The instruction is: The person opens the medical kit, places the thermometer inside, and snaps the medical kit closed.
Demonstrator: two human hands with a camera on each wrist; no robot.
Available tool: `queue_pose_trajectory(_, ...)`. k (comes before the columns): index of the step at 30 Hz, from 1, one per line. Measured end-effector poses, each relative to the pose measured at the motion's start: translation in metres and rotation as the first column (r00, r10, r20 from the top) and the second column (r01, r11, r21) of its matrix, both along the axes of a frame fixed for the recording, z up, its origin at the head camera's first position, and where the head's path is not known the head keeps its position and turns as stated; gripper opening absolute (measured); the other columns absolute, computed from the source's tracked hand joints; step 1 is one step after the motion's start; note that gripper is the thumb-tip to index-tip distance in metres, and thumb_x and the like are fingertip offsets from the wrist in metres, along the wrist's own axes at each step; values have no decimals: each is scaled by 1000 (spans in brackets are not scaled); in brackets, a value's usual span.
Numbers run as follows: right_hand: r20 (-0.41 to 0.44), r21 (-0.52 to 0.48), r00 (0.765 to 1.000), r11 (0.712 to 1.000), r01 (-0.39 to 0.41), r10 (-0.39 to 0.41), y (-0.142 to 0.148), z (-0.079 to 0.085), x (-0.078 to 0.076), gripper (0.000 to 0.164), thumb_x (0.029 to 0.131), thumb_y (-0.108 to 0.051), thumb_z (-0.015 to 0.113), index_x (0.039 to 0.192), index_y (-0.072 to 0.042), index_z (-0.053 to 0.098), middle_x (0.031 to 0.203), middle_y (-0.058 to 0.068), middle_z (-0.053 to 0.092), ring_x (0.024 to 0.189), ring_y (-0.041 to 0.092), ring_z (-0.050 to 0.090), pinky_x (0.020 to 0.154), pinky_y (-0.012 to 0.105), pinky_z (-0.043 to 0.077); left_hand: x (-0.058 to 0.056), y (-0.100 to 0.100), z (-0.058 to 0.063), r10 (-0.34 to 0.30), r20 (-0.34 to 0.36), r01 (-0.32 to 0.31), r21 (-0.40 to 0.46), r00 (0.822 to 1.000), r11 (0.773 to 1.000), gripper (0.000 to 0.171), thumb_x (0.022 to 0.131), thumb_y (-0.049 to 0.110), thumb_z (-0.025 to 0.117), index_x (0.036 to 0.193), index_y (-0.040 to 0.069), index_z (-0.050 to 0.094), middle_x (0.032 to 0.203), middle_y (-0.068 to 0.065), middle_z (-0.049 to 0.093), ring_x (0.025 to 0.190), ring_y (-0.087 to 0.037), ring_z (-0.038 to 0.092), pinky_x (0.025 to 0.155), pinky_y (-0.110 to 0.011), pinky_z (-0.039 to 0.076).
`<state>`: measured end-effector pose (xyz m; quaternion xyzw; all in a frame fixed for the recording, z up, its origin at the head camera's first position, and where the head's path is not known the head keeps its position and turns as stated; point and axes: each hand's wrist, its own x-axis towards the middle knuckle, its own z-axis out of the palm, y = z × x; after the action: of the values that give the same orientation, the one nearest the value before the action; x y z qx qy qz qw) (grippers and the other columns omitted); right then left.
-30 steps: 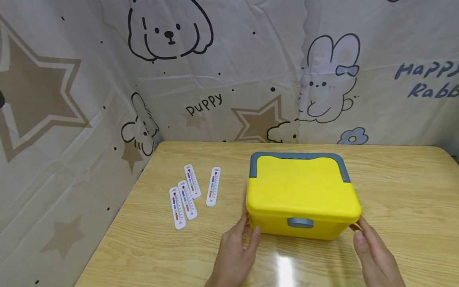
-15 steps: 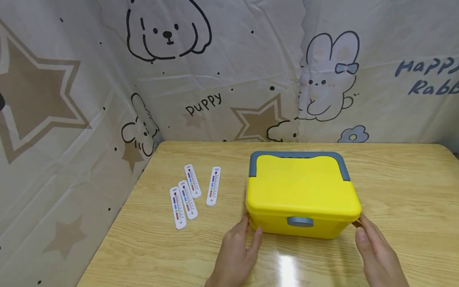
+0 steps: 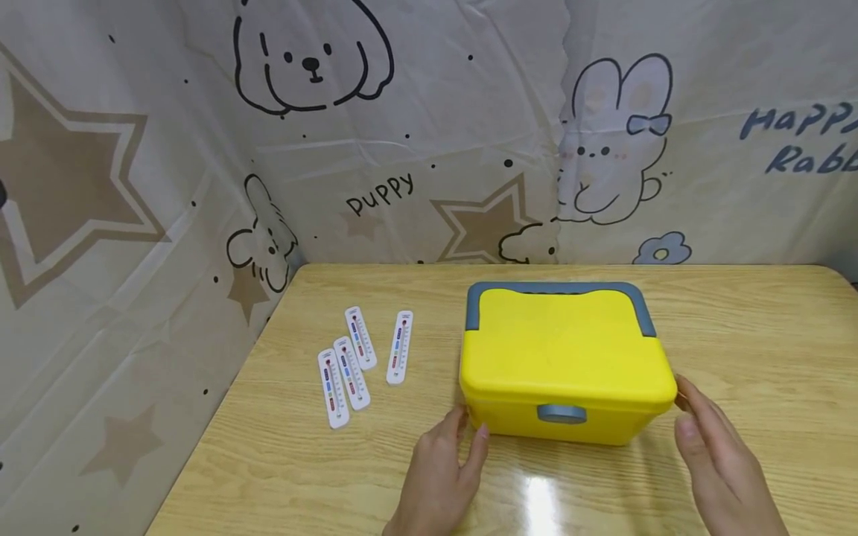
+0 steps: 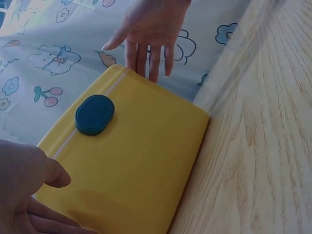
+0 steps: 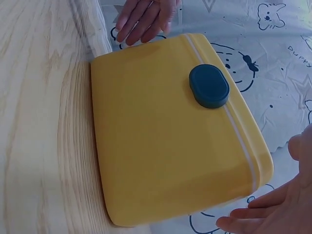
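Observation:
A yellow storage box (image 3: 566, 346) with a grey-blue handle (image 3: 556, 287) and a grey-blue latch (image 3: 561, 414) sits on the table, its lid down. My left hand (image 3: 439, 469) is at the box's lower left side, fingers extended along that wall and thumb by the front corner. At the right end, my right hand (image 3: 727, 461) has its fingertips close to the side just below the lid. Its fingers look straight in the right wrist view, beside the box wall. Several white thermometers (image 3: 400, 348) lie left of the box.
The wooden table (image 3: 268, 476) reaches back to a hanging cloth (image 3: 429, 97) printed with cartoon animals and stars. More of this cloth hangs along the table's left edge.
My right hand has shifted right and slightly up, from the box's lower right corner to just under the lid's edge. The left hand, box and thermometers stay nearly in place.

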<state>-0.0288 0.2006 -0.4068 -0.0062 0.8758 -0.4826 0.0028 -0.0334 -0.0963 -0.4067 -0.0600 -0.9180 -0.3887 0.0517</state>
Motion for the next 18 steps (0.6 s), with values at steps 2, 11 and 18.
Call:
queue_pose_trajectory(2, 4, 4, 1000, 1000, -4, 3, -1, 1, -1, 52, 107, -33, 24, 155, -30, 8, 157, 22, 19, 138, 50, 17, 95, 77, 19, -2, -2, 3, 13, 35, -14, 23, 999, 1000, 47, 100, 33, 52, 124, -7, 57, 121, -20, 63, 111, -30, 62, 91, -40, 52)
queue_pose_trajectory(11, -13, 35, 1000, 999, 3, -3, -3, 8, -3, 55, 107, -33, 27, 156, -22, 7, 158, 21, 15, 141, 46, 13, 104, 73, 10, -11, -13, 15, -5, 68, -5, 141, 998, 990, 52, 101, 40, 46, 126, -5, 57, 121, -16, 64, 107, -24, 64, 88, -31, 54)
queue_pose_trajectory(18, -92, 131, 996, 991, 15, -3, -3, 25, -14, 59, 105, -31, 35, 156, -16, 9, 157, 23, 16, 137, 54, 19, 96, 79, 16, -11, -9, 8, -65, 95, 38, 268, 993, 963, 31, 100, 28, 54, 108, 0, 66, 97, -6, 69, 88, -14, 66, 77, -21, 55)
